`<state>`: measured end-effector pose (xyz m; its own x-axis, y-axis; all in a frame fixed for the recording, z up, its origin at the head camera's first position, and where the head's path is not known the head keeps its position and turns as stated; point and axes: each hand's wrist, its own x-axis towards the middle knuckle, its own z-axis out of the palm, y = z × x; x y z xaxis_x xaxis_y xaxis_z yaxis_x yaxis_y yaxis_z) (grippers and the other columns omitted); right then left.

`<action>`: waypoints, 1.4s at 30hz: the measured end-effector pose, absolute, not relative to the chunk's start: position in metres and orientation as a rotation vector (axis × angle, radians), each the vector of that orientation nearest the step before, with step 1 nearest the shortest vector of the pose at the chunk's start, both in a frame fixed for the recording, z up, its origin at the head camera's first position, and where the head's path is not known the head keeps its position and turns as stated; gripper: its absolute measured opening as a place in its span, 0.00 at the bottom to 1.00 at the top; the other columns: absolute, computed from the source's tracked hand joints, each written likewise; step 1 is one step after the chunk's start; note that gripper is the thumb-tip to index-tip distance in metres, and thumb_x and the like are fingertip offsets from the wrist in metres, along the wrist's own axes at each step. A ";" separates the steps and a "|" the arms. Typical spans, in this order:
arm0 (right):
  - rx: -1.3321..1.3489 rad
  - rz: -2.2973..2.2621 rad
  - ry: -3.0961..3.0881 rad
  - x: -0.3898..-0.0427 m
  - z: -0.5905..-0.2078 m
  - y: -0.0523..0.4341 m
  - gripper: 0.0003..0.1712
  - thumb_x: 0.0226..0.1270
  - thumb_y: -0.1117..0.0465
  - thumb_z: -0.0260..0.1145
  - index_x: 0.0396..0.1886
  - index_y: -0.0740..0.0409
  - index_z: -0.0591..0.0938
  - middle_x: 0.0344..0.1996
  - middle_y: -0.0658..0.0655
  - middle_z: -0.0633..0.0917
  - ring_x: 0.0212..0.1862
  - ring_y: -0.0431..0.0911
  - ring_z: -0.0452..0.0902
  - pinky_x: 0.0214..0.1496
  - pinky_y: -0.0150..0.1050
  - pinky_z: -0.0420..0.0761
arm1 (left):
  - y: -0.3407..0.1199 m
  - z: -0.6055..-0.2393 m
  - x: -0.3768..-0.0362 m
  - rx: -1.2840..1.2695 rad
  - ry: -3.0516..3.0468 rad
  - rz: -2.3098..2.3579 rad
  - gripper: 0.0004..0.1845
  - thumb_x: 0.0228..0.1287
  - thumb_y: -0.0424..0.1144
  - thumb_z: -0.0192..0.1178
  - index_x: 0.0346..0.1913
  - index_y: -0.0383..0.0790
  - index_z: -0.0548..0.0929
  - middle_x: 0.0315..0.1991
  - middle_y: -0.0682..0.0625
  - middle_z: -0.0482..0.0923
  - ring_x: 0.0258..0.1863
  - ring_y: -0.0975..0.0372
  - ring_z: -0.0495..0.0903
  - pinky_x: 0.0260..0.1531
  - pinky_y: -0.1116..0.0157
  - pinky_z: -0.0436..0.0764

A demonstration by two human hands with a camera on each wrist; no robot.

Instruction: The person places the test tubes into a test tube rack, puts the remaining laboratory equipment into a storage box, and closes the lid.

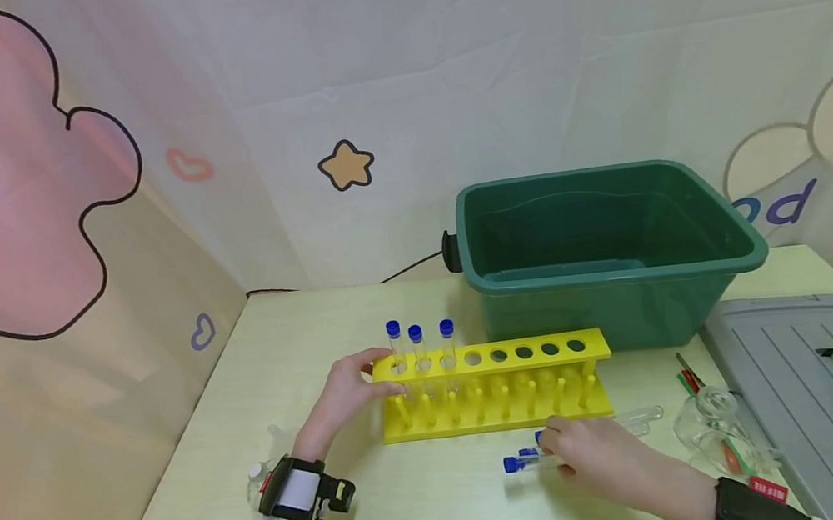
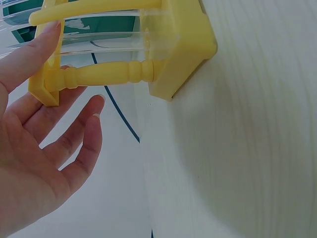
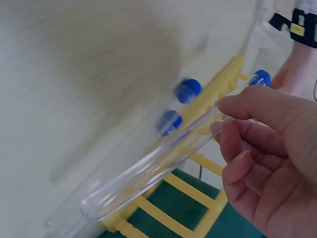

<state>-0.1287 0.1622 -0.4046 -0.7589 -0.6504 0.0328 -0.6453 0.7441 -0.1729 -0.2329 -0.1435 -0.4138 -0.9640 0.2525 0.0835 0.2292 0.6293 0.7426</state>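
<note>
A yellow test tube rack [image 1: 496,424] stands on the table, three blue-capped test tubes [image 1: 446,327] upright in its left holes. My left hand [image 1: 346,392] holds the rack's upper bar at its left end, thumb in front and fingers behind; the left wrist view shows the thumb [image 2: 42,42] on the yellow bar. In front of the rack, my right hand [image 1: 600,450] pinches a clear test tube [image 3: 148,173] between thumb and index finger, near its blue cap [image 3: 260,78]. Two more blue-capped tubes [image 3: 187,90] lie on the table beyond it.
Behind the rack sits a green bin [image 1: 617,308]. To the right are a clear glass vessel [image 1: 714,420], some thin coloured tools [image 1: 690,380] and a grey lid [image 1: 811,373] with a black handle. A small clear bottle [image 1: 255,481] stands by my left wrist.
</note>
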 end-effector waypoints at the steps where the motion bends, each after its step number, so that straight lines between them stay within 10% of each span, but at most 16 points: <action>1: -1.066 -0.295 2.907 -0.129 -0.400 0.162 0.11 0.42 0.69 0.72 0.26 0.57 0.78 0.22 0.47 0.71 0.21 0.38 0.63 0.20 0.30 0.68 | -0.144 -0.414 -0.233 0.415 2.811 1.275 0.31 0.43 0.41 0.72 0.53 0.34 0.76 0.38 0.50 0.76 0.35 0.57 0.70 0.29 0.64 0.71; 18: -1.330 -1.198 3.099 -0.151 -0.343 0.169 0.18 0.41 0.74 0.73 0.34 0.58 0.80 0.28 0.46 0.79 0.22 0.35 0.67 0.19 0.27 0.70 | -0.142 -0.411 -0.232 0.401 2.789 1.290 0.30 0.43 0.40 0.72 0.53 0.35 0.77 0.39 0.50 0.76 0.35 0.57 0.69 0.28 0.64 0.70; 42: -0.931 -1.816 2.999 -0.193 -0.335 0.130 0.13 0.53 0.70 0.68 0.39 0.56 0.80 0.27 0.45 0.80 0.14 0.39 0.66 0.15 0.33 0.67 | -0.144 -0.414 -0.234 0.369 2.770 1.306 0.30 0.43 0.41 0.72 0.53 0.36 0.77 0.33 0.52 0.75 0.34 0.57 0.69 0.27 0.64 0.69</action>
<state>-0.1934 0.1296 -0.3345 -0.7605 -0.1663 0.6277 -0.6333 0.4036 -0.6603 -0.2344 -0.1436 -0.4140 -0.9698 0.2386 0.0503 0.1906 0.6133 0.7665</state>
